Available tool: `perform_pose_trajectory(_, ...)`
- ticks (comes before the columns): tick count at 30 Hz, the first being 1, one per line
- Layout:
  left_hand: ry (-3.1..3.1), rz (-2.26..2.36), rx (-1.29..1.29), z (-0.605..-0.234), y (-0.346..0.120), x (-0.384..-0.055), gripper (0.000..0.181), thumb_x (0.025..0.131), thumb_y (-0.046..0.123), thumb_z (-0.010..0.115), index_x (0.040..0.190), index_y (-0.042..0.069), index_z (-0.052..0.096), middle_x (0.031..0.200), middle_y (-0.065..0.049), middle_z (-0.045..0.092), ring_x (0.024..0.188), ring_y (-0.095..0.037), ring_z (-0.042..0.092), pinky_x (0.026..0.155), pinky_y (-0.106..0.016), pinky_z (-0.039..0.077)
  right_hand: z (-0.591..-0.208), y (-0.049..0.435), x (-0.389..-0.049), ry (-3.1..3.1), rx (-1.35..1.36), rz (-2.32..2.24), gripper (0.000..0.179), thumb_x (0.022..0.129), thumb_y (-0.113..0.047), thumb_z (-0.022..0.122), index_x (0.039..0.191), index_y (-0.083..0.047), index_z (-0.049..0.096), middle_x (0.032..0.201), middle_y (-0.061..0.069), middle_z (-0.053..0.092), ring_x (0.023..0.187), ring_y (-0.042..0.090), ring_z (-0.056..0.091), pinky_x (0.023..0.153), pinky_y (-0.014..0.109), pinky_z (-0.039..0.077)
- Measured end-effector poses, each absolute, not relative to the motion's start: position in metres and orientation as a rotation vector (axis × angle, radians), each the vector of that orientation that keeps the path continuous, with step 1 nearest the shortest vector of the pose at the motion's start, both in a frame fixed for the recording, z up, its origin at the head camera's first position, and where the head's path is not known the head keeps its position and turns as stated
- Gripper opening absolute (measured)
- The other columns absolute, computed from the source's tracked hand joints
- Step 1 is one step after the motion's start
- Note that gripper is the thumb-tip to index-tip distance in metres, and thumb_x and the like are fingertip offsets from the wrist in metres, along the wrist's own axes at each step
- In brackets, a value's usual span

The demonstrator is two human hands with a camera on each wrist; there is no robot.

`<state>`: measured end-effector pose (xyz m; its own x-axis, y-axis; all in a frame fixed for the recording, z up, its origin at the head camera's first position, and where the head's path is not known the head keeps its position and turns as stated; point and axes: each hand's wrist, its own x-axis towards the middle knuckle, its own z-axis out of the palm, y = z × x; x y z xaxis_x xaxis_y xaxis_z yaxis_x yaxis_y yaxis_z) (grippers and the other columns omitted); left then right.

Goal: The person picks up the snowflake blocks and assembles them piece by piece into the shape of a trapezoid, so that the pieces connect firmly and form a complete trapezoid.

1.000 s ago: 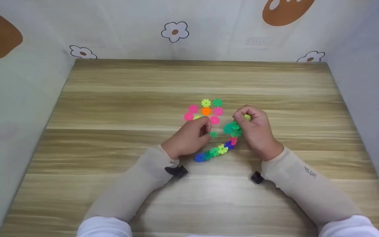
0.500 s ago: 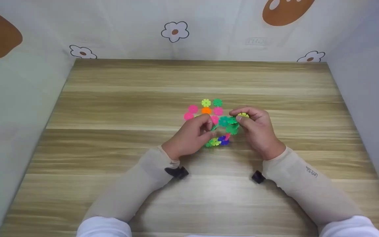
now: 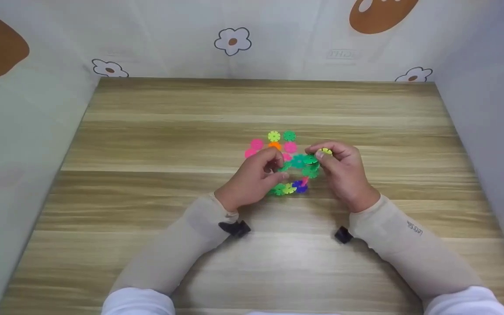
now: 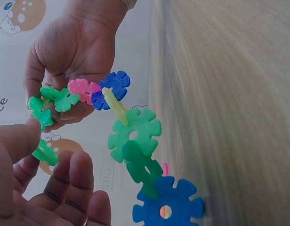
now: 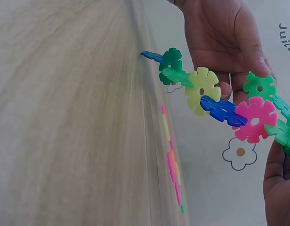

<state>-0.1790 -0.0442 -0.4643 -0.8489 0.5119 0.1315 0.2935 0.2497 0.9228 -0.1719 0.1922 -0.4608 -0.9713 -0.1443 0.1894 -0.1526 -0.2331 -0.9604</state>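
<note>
Chain (image 3: 299,187) of flower-shaped discs hangs over the table (image 3: 190,105), well in from its far edge. The right hand's (image 3: 344,170) grip pinches it; the left hand (image 3: 252,180) pinches a green disc (image 3: 284,166).

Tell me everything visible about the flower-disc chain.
The chain looks plastic: slotted, holed flower discs in blue, green, yellow and pink, interlocked at angles. The right hand holds its green stretch; the blue end hangs low, table contact unclear. The left hand pinches a green disc nearby, its link unclear.
</note>
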Motion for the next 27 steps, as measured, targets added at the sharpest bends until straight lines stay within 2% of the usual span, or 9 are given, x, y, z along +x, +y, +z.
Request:
perform_pose_trajectory(6,2.31,1.695,0.78,-0.4653,-0.0436,-0.1785,0.016,0.098,0.007,0.072,0.102,0.006,0.057,0.097,-0.002,0.056,0.095,-0.02,0.054,0.084,-0.031,0.049,-0.4619,0.1927,-0.1718,-2.03,0.387,2.338,0.02,0.101,0.004,0.055,0.107,0.01,0.073,0.108,0.008,0.077,0.11,0.024,0.068,0.097,0.032,0.057)
perform_pose_trajectory(15,2.253,1.83,0.731,-0.4637,-0.0433,-0.1765,0.014,0.096,0.008,0.074,0.107,0.006,0.064,0.101,-0.003,0.063,0.096,-0.018,0.061,0.09,-0.033,0.055,-0.4607,0.1923,-0.1719,-2.104,0.352,2.24,0.02,0.103,0.0,0.058,0.11,0.012,0.072,0.11,0.008,0.078,0.112,0.025,0.069,0.097,0.032,0.057)
perform_pose_trajectory(22,2.27,1.822,0.738,-0.4632,-0.0431,-0.1758,0.037,0.098,0.009,0.071,0.135,0.007,0.067,0.117,-0.005,0.069,0.1,-0.024,0.064,0.093,-0.038,0.056,-0.4627,0.1923,-0.1704,-2.135,0.375,2.205,0.02,0.105,-0.003,0.061,0.111,0.01,0.074,0.114,0.012,0.077,0.114,0.025,0.07,0.096,0.031,0.058)
perform_pose_trajectory(27,2.276,1.895,0.691,-0.4624,-0.0418,-0.175,0.025,0.098,0.004,0.071,0.122,0.002,0.066,0.118,-0.01,0.068,0.101,-0.023,0.065,0.094,-0.037,0.057,-0.4634,0.1902,-0.1688,-2.069,0.365,2.223,0.019,0.104,-0.002,0.062,0.111,0.01,0.075,0.111,0.007,0.079,0.111,0.021,0.072,0.092,0.029,0.06)
